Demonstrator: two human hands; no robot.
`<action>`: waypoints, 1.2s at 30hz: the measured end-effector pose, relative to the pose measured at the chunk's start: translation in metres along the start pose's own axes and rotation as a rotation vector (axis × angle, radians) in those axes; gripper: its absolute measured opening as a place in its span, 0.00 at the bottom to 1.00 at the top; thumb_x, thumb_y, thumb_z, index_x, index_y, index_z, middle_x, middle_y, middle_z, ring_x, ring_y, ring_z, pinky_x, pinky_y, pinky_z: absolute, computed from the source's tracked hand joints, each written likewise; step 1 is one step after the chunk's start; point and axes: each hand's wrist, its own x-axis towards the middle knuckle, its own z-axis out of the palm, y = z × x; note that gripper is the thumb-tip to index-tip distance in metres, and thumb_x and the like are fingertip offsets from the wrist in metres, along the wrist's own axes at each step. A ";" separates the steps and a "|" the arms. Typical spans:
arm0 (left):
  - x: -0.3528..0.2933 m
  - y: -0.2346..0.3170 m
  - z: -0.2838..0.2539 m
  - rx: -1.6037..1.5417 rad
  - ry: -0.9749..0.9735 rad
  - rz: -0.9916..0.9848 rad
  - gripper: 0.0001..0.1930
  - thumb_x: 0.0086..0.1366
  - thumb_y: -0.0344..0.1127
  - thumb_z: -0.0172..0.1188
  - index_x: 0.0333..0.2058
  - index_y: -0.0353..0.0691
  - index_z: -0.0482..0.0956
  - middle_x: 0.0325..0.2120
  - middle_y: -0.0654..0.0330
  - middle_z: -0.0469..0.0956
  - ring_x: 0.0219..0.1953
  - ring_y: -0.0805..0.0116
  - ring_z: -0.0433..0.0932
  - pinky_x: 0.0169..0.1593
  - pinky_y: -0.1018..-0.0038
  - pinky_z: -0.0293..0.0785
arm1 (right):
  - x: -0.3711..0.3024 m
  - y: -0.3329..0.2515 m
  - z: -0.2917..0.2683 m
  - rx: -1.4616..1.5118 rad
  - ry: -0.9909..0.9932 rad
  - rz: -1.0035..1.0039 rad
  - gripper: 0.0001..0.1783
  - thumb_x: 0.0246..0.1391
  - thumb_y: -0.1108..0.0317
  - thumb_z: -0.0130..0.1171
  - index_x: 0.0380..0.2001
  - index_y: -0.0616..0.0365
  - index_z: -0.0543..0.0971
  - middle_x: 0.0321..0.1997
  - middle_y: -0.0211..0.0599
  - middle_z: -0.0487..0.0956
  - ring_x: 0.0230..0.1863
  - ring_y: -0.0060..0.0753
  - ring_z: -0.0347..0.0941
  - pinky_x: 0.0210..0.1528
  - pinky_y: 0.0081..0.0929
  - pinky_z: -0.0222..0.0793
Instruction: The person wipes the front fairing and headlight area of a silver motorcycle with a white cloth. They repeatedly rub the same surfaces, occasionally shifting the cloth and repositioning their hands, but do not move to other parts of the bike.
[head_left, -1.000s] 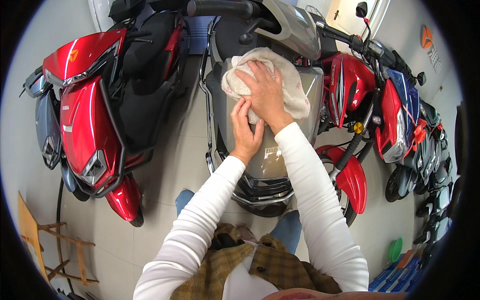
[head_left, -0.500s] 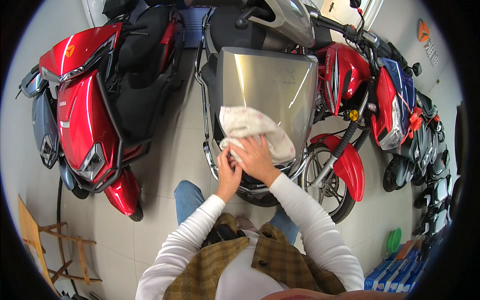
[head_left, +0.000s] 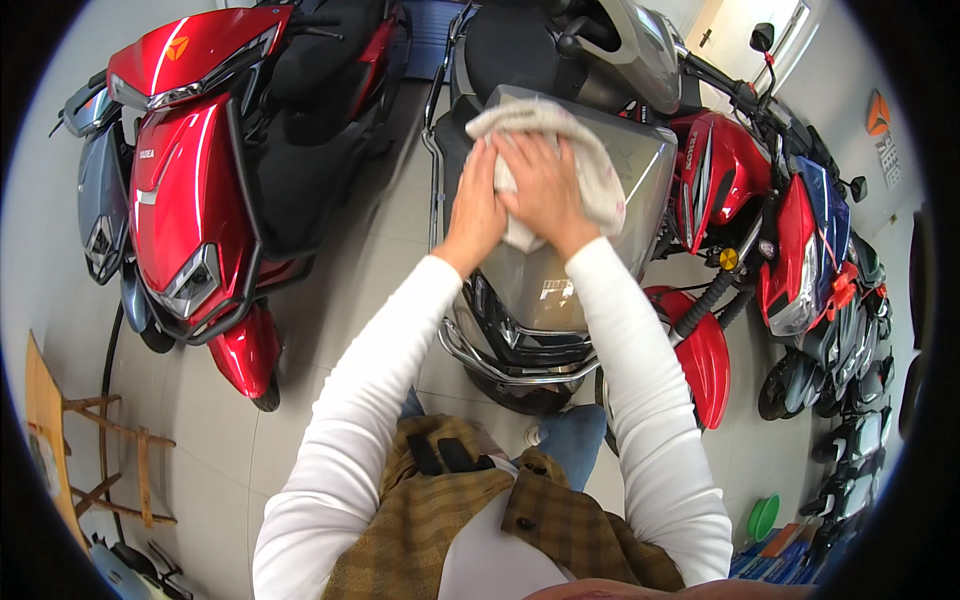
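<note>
1. The right hand [head_left: 545, 180] lies flat, palm down and fingers spread, on a pale cloth [head_left: 590, 165], pressing it against the silver front panel [head_left: 640, 185] of a scooter.
2. The left hand [head_left: 478, 205] rests just beside the right one, fingers together and laid flat, its fingertips touching the left edge of the cloth and its palm on the panel.
3. Neither hand is closed around the cloth; both are open and press down on it.
4. The cloth is bunched and creased, spread over the upper part of the silver panel, with 1 fold hanging toward the right side of the panel.
5. The silver scooter stands directly in front of the person, its chrome guard bar [head_left: 500, 365] curving round the lower nose below the panel.
6. Both forearms are in white sleeves [head_left: 640, 400] and rise from the lower edge of the view; a brown checked garment [head_left: 450, 520] shows at the chest.
7. To the left stands a red scooter [head_left: 195, 200], well apart from the hands, with a grey-blue scooter [head_left: 95, 195] behind it.
8. To the right a red motorcycle [head_left: 720, 175] stands just beside the silver scooter, its red front mudguard [head_left: 695, 355] low down near the right sleeve.
9. Further right, more scooters stand in a row along the wall.
10. The floor [head_left: 330, 300] is of pale tiles; a wooden frame [head_left: 110, 460] lies at the lower left, and a green bowl [head_left: 765, 515] sits at the lower right.
</note>
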 end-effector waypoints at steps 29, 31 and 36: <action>-0.035 0.056 -0.101 0.090 -0.045 0.175 0.14 0.57 0.15 0.59 0.39 0.39 0.85 0.41 0.52 0.84 0.48 0.53 0.83 0.53 0.64 0.79 | -0.109 -0.063 -0.039 0.358 0.219 0.226 0.22 0.47 0.72 0.62 0.49 0.53 0.84 0.47 0.37 0.81 0.52 0.45 0.75 0.58 0.45 0.64; 0.034 0.091 -0.124 0.110 0.105 0.422 0.13 0.62 0.16 0.58 0.43 0.35 0.83 0.46 0.51 0.82 0.51 0.54 0.81 0.56 0.66 0.76 | -0.067 -0.038 -0.077 0.575 0.451 0.449 0.26 0.49 0.81 0.56 0.55 0.60 0.79 0.53 0.41 0.80 0.58 0.43 0.75 0.63 0.39 0.69; 0.167 0.143 -0.148 0.415 0.237 0.691 0.12 0.69 0.31 0.59 0.49 0.37 0.82 0.47 0.49 0.82 0.57 0.47 0.76 0.62 0.58 0.72 | 0.049 0.005 -0.147 0.550 0.600 0.184 0.36 0.42 0.85 0.53 0.59 0.56 0.77 0.59 0.44 0.78 0.62 0.48 0.73 0.69 0.39 0.65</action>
